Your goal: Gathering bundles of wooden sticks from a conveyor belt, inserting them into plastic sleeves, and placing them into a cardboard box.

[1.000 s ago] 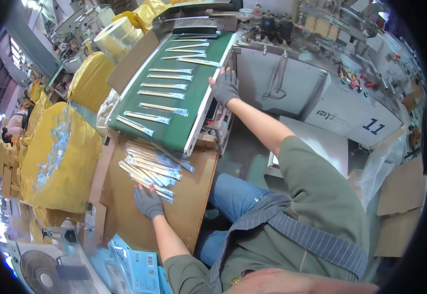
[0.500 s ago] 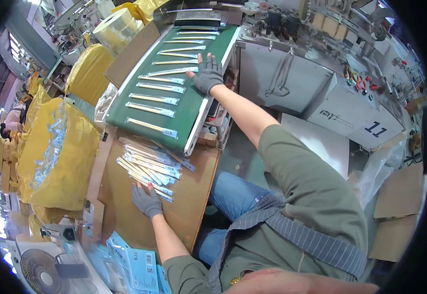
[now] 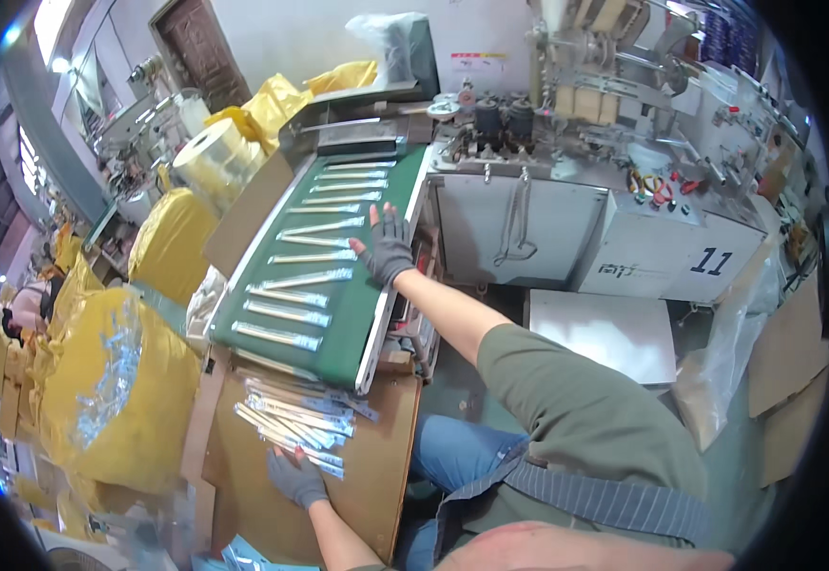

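Left hand [image 3: 297,479] adjoins piled wrapped sticks [image 3: 305,422], right hand [image 3: 389,252] beside others [image 3: 310,258].

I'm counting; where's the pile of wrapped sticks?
Left of centre in the head view, the pile lies on the brown table between the green belt and the left hand.

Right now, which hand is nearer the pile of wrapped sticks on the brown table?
Left. The left hand is at the near edge of the pile; the right hand is farther off, at the right side of the green belt.
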